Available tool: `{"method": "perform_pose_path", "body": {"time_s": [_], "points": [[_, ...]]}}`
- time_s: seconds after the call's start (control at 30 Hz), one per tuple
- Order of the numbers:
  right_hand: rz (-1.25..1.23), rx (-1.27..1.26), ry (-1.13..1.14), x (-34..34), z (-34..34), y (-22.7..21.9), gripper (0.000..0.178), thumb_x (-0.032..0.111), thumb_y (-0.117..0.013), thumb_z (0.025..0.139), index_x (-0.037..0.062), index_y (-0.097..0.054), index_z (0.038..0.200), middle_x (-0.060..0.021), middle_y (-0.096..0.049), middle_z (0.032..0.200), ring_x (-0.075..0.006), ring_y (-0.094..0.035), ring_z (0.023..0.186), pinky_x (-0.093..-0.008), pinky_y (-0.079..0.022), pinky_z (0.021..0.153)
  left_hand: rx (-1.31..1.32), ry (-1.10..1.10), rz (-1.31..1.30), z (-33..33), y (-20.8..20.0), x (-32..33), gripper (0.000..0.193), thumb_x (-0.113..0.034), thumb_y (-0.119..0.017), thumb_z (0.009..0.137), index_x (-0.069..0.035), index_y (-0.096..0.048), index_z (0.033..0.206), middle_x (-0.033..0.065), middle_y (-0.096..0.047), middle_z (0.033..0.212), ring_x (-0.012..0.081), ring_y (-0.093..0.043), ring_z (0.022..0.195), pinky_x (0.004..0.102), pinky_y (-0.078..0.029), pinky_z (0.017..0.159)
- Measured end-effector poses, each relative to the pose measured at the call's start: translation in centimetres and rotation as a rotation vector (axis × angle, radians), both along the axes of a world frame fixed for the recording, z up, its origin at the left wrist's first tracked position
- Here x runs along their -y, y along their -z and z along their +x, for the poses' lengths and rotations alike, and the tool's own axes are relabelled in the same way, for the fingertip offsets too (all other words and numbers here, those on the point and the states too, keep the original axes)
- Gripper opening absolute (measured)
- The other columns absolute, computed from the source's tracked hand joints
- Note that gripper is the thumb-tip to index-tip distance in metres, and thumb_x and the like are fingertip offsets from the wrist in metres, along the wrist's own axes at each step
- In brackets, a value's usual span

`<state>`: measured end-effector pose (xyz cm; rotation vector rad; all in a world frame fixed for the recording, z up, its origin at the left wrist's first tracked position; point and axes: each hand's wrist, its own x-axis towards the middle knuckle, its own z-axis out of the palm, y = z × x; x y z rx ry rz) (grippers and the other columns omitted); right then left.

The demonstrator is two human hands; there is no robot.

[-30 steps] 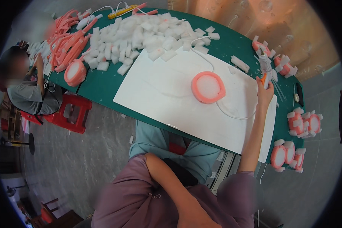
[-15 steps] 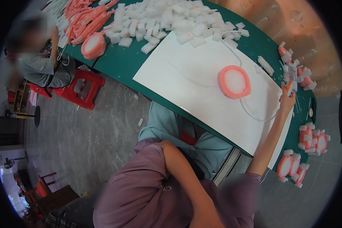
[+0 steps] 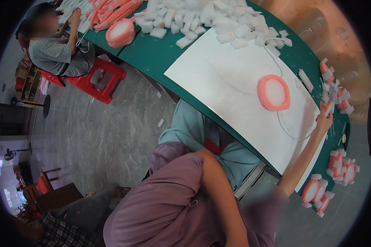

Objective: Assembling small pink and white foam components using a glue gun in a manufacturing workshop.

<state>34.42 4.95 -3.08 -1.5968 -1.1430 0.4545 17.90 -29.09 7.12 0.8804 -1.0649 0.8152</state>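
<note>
At the right edge of the white board (image 3: 231,103), my right hand (image 3: 325,121) is closed round a small orange-and-white tool (image 3: 328,108); its exact kind is too small to make out. On the board beside it lies a round pink foam ring with a white centre (image 3: 274,94). A thin white cable (image 3: 287,131) curves from the ring toward my right hand. My left forearm (image 3: 220,193) bends down across my body and leaves the picture at the lower edge, with the hand out of sight.
White foam blocks (image 3: 231,20) are heaped on the green table (image 3: 142,53). Pink strips (image 3: 111,14) and another pink ring (image 3: 120,33) lie far left. Block-edged rings (image 3: 313,190) stand on the right. A co-worker (image 3: 55,53) sits on a red stool (image 3: 101,80).
The whole view has shifted, so the table and board appear further right and slightly higher at the back. The co-worker's raised hands now show. My right hand stays at the tool.
</note>
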Motion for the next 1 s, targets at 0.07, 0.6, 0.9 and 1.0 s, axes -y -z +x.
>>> {"method": "perform_pose_path", "body": {"time_s": [0.07,0.6,0.9,1.0], "points": [[-0.006,-0.02,-0.029,-0.6,0.1,0.3,0.038,0.033,-0.077,0.065,0.0056,-0.054,0.079,0.0021,-0.042,0.051,-0.0051,-0.036,0.04,-0.0202,-0.026,0.038,-0.044,-0.082,0.0,-0.4,-0.3,0.0,0.03,-0.023,-0.047,0.09,0.007,-0.05,0.094,0.0186,-0.054,0.075,0.028,-0.052,0.07,0.0354,-0.043,0.061],[-0.029,-0.003,-0.014,-0.7,0.1,0.4,0.039,0.032,-0.078,0.065,0.0054,-0.053,0.08,0.0023,-0.043,0.052,-0.0047,-0.034,0.04,-0.0196,-0.027,0.039,-0.313,-0.572,0.017,2.0,-0.6,-0.5,0.031,-0.024,-0.046,0.09,0.006,-0.051,0.094,0.0181,-0.054,0.075,0.028,-0.053,0.07,0.0355,-0.043,0.061],[-0.003,0.014,-0.06,-1.2,1.2,1.1,0.041,0.034,-0.078,0.062,0.0049,-0.058,0.082,0.0024,-0.045,0.053,-0.0057,-0.036,0.041,-0.0209,-0.027,0.038,-0.42,-0.709,0.042,6.1,-1.1,0.2,0.031,-0.025,-0.046,0.09,0.005,-0.052,0.095,0.0179,-0.054,0.075,0.028,-0.053,0.071,0.0356,-0.043,0.062],[-0.017,0.131,-0.025,-1.4,1.6,1.0,0.052,0.041,-0.078,0.059,0.0024,-0.059,0.089,-0.0022,-0.053,0.064,-0.0085,-0.043,0.046,-0.0228,-0.031,0.039,-0.417,-0.665,0.082,6.7,-1.5,2.5,0.032,-0.025,-0.046,0.09,0.005,-0.052,0.095,0.0178,-0.054,0.075,0.028,-0.053,0.071,0.0356,-0.043,0.062]]}}
